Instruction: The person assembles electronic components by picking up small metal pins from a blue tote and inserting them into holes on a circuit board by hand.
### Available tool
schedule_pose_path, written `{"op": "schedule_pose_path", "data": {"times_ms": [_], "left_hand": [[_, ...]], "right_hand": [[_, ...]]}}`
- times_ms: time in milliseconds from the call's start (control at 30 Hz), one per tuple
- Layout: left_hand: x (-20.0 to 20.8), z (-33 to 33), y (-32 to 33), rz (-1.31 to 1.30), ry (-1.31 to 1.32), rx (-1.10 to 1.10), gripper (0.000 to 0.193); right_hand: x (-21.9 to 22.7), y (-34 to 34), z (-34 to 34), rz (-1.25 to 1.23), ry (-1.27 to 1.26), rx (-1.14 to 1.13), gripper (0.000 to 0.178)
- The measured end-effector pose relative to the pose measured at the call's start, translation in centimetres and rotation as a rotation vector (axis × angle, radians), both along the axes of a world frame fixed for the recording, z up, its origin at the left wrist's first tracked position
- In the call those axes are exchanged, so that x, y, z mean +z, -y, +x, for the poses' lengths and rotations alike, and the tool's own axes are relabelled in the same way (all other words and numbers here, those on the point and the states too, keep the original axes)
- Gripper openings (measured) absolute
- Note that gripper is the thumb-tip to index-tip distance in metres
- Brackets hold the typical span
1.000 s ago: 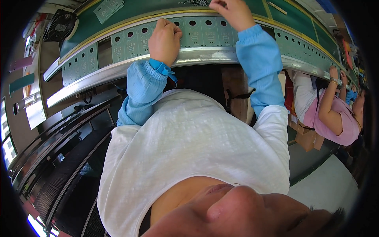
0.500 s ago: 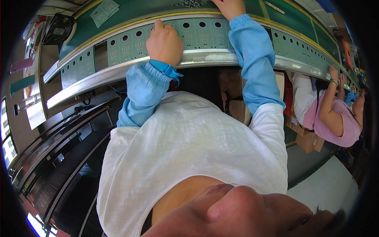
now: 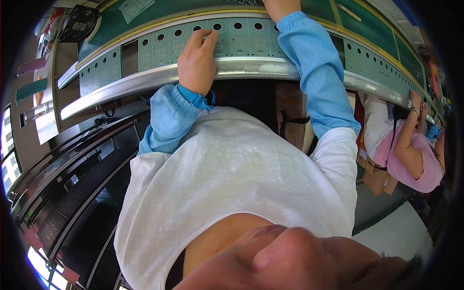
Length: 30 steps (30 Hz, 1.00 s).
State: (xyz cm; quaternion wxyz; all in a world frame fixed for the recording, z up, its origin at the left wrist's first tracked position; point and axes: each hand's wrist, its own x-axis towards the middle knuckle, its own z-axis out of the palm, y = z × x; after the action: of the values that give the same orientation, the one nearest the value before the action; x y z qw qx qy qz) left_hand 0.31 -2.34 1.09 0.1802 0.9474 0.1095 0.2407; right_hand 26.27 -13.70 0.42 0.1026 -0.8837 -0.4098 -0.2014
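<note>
My left hand (image 3: pixel 197 66) is over a long green circuit board panel (image 3: pixel 166 56) with a row of dark round holes. Its thumb and forefinger come together at the tips near one of the holes; anything between them is too small to make out. My right hand (image 3: pixel 282 7) reaches across the panel to the far side, its fingers cut off by the top edge of the picture. Beside it, a pile of small wire-like parts (image 3: pixel 241 2) shows only in part. Both forearms are in light blue sleeves.
A silver metal rail (image 3: pixel 256 68) runs along the near side of the panel. Further boards lie in the track to the left (image 3: pixel 101 71) and right (image 3: pixel 367 60). A black fan (image 3: pixel 77 23) stands at far left. Another person (image 3: pixel 411 145) works on the right.
My left hand has gone from a closed fist shape to thumb and forefinger stretched toward the panel. My right hand has moved farther up, partly out of the picture. The whole view has shifted slightly.
</note>
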Motion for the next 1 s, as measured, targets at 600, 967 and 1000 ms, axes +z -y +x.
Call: {"op": "schedule_pose_path", "data": {"times_ms": [600,967,1000], "left_hand": [[-0.1,0.4,-1.5,-0.095,0.029,-0.072,0.035],[-0.6,-1.4,-2.6,-0.244,0.119,-0.097,0.021],[-0.8,-1.7,-2.6,-0.198,0.128,-0.122,0.021]], "right_hand": [[-0.6,2.2,2.2,0.351,-0.235,0.080,0.006],[-0.5,3.8,2.7,0.457,-0.425,0.032,0.010],[-1.0,3.9,3.2,0.439,-0.395,0.047,0.011]]}}
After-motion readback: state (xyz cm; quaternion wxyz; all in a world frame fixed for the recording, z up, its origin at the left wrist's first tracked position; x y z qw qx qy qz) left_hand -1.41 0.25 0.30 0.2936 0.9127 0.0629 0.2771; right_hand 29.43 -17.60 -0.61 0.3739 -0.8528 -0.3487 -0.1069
